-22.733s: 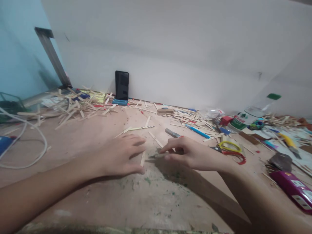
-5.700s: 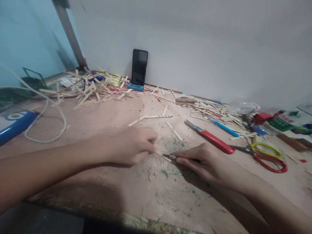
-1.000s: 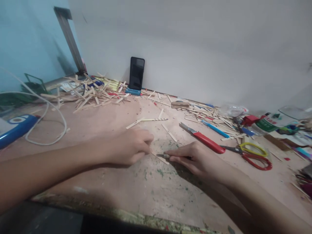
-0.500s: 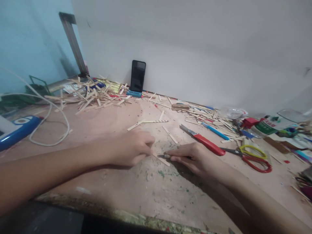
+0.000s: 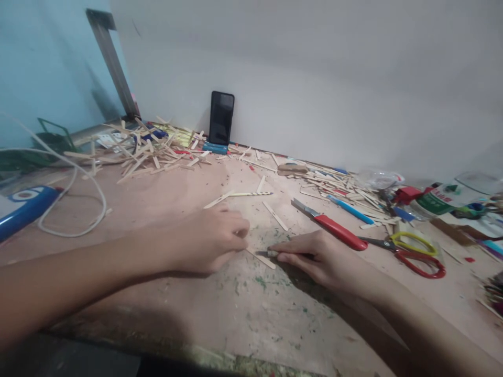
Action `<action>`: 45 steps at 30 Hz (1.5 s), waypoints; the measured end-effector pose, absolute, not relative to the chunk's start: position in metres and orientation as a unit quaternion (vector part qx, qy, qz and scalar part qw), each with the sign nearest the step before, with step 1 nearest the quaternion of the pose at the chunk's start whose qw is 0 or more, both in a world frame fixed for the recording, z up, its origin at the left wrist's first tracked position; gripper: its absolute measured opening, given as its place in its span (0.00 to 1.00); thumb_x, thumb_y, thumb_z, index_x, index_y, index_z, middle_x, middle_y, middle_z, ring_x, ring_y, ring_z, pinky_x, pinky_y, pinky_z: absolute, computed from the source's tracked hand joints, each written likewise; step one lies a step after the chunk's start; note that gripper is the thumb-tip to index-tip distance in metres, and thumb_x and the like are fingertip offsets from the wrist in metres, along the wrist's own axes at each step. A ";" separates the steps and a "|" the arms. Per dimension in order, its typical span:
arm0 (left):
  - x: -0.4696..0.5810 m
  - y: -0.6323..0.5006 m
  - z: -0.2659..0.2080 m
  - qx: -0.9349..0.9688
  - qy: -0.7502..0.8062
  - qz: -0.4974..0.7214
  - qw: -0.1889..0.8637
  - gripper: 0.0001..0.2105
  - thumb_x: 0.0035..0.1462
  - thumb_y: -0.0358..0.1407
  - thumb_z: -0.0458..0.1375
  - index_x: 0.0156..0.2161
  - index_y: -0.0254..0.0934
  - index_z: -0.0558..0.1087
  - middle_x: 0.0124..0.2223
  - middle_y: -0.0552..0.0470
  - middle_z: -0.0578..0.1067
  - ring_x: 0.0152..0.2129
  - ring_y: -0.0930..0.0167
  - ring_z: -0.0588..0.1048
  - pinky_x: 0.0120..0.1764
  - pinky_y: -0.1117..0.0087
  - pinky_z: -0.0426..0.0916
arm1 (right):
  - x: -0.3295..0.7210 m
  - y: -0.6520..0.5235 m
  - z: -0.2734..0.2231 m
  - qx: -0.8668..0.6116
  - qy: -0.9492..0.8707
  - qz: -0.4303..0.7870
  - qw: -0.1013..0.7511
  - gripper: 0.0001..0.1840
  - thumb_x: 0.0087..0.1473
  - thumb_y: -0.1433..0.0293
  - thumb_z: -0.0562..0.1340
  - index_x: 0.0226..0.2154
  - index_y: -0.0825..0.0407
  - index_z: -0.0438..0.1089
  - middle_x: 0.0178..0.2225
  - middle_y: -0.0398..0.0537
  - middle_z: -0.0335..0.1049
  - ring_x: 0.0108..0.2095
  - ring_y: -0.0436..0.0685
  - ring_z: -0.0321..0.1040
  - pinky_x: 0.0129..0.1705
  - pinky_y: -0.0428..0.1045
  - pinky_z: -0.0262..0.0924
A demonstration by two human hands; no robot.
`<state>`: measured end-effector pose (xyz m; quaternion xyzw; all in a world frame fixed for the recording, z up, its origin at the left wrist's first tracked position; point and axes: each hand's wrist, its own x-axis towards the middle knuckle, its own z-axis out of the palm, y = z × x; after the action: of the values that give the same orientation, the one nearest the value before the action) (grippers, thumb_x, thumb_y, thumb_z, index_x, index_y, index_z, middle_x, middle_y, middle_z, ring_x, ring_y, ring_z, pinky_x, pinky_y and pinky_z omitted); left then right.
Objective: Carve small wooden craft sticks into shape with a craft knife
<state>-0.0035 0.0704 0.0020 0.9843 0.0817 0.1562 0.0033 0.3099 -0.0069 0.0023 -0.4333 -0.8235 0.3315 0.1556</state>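
My left hand (image 5: 222, 240) is closed, its fingertips pinching the far end of a wooden craft stick (image 5: 264, 260) that lies low over the table. In my right hand (image 5: 310, 254) a small craft knife (image 5: 271, 253) is gripped between thumb and fingers; its blade points left and lies at the stick, though I cannot tell whether it touches. Most of the knife's handle is hidden in the hand. Just beyond the hands lie a loose stick (image 5: 275, 215) and a stick with dark marks (image 5: 251, 194). A red-handled cutter (image 5: 340, 232) rests beyond my right hand.
Scissors (image 5: 418, 256) with yellow and red handles lie right. A phone (image 5: 221, 118) stands against the wall. Heaps of craft sticks (image 5: 145, 152) lie at the back left and back right, near a blue pen (image 5: 350, 209) and a plastic bottle (image 5: 444, 199). A white cable (image 5: 102, 204) loops at left.
The view has shifted slightly. Both hands keep their grips on the stick and the knife, with hardly any movement between them.
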 end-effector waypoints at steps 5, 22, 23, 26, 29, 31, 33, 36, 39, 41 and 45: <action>-0.005 0.071 0.001 0.986 0.074 0.149 0.009 0.10 0.68 0.22 0.62 0.37 0.38 0.81 0.41 0.50 0.82 0.37 0.65 0.77 0.44 0.62 0.72 | 0.311 -0.006 0.000 -0.432 -0.822 0.333 0.163 0.15 0.83 0.57 0.68 0.52 0.51 0.83 0.47 0.49 0.86 0.45 0.59 0.85 0.52 0.59 0.83; -0.008 0.073 -0.006 0.987 0.092 0.132 0.029 0.10 0.79 0.40 0.69 0.44 0.37 0.80 0.42 0.53 0.81 0.39 0.68 0.81 0.46 0.63 0.82 | 0.303 -0.005 -0.005 -0.430 -0.816 0.347 0.172 0.16 0.83 0.56 0.68 0.53 0.51 0.83 0.48 0.49 0.85 0.45 0.59 0.85 0.52 0.59 0.83; -0.008 0.073 -0.005 0.986 0.094 0.136 0.031 0.09 0.79 0.39 0.69 0.44 0.37 0.81 0.42 0.53 0.81 0.39 0.68 0.81 0.46 0.63 0.82 | 0.303 -0.005 -0.004 -0.431 -0.817 0.344 0.170 0.16 0.83 0.56 0.69 0.53 0.51 0.83 0.48 0.49 0.85 0.45 0.59 0.85 0.52 0.59 0.83; -0.005 0.069 -0.004 0.983 0.101 0.147 0.032 0.05 0.77 0.35 0.68 0.44 0.37 0.81 0.42 0.53 0.81 0.39 0.67 0.80 0.48 0.62 0.80 | 0.303 -0.008 -0.003 -0.435 -0.819 0.334 0.168 0.15 0.82 0.56 0.69 0.54 0.51 0.83 0.50 0.50 0.86 0.46 0.59 0.85 0.52 0.59 0.83; -0.003 0.064 -0.004 0.981 0.113 0.154 0.026 0.05 0.77 0.33 0.66 0.44 0.37 0.83 0.43 0.50 0.83 0.41 0.64 0.81 0.48 0.60 0.76 | 0.303 -0.009 -0.001 -0.439 -0.820 0.326 0.167 0.15 0.83 0.57 0.68 0.54 0.51 0.83 0.49 0.50 0.86 0.45 0.59 0.85 0.52 0.59 0.83; -0.001 0.062 -0.005 0.980 0.122 0.157 0.020 0.09 0.79 0.39 0.68 0.45 0.37 0.84 0.44 0.47 0.85 0.43 0.60 0.82 0.48 0.57 0.73 | 0.303 -0.010 0.000 -0.440 -0.821 0.323 0.167 0.15 0.83 0.57 0.68 0.54 0.51 0.83 0.48 0.49 0.86 0.44 0.58 0.84 0.51 0.58 0.83; 0.000 0.060 -0.006 0.979 0.132 0.157 0.014 0.16 0.78 0.49 0.70 0.47 0.36 0.85 0.46 0.44 0.87 0.45 0.57 0.83 0.50 0.55 0.73 | 0.305 -0.010 0.000 -0.440 -0.822 0.321 0.167 0.15 0.83 0.57 0.68 0.54 0.51 0.83 0.47 0.48 0.86 0.42 0.57 0.84 0.50 0.58 0.83; 0.003 0.058 -0.007 0.975 0.153 0.158 0.005 0.26 0.74 0.60 0.71 0.48 0.35 0.86 0.50 0.41 0.88 0.48 0.53 0.84 0.53 0.52 0.74 | 0.306 -0.010 -0.001 -0.440 -0.822 0.322 0.166 0.15 0.83 0.57 0.68 0.54 0.51 0.83 0.48 0.49 0.86 0.43 0.58 0.84 0.51 0.58 0.83; 0.007 0.053 -0.009 0.971 0.179 0.161 -0.002 0.32 0.71 0.66 0.71 0.50 0.34 0.86 0.55 0.38 0.88 0.52 0.50 0.85 0.56 0.49 0.74 | 0.307 -0.009 -0.001 -0.441 -0.821 0.322 0.165 0.14 0.83 0.57 0.69 0.53 0.51 0.83 0.48 0.49 0.86 0.45 0.58 0.85 0.51 0.58 0.83; 0.009 0.048 -0.011 0.968 0.192 0.160 -0.003 0.33 0.70 0.67 0.71 0.51 0.33 0.86 0.57 0.37 0.88 0.52 0.50 0.85 0.55 0.49 0.74 | 0.308 -0.009 0.000 -0.440 -0.822 0.322 0.164 0.14 0.83 0.57 0.69 0.52 0.51 0.83 0.48 0.49 0.86 0.44 0.58 0.85 0.51 0.58 0.83; 0.012 0.043 -0.014 0.967 0.200 0.156 0.001 0.31 0.71 0.65 0.72 0.51 0.33 0.85 0.57 0.37 0.88 0.54 0.50 0.85 0.57 0.49 0.74 | 0.308 -0.008 0.001 -0.436 -0.824 0.323 0.162 0.14 0.83 0.58 0.68 0.53 0.51 0.83 0.47 0.48 0.86 0.42 0.57 0.84 0.50 0.57 0.83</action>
<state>0.0119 0.0431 -0.0136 0.9673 0.1998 0.1565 0.0011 0.3083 -0.0080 0.0009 -0.4359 -0.8241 0.3234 0.1622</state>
